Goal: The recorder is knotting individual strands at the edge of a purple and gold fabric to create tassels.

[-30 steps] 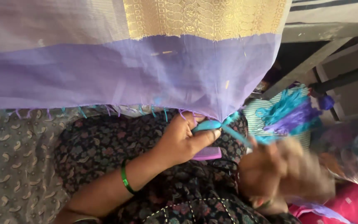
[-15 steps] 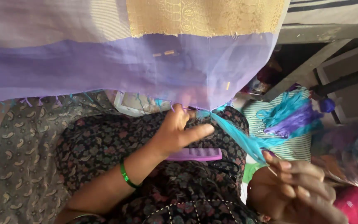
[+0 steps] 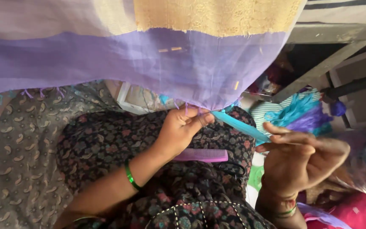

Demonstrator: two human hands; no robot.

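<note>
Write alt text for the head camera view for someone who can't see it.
Two hands stretch a turquoise bundle of threads taut at the edge of a hanging purple cloth: the left hand pinches it by the fringe, the right hand pulls its other end. A purple comb lies on the floral-clad lap below.

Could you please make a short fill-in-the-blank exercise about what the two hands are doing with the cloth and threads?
1. The left hand pinches the fringed edge of the ____ cloth.
2. The right hand pulls a strand of ____ thread taut.
3. A pink-purple ____ lies on the lap, under the left hand.
4. The left wrist wears a ____ bangle.

Missing words: purple; turquoise; comb; green
</note>
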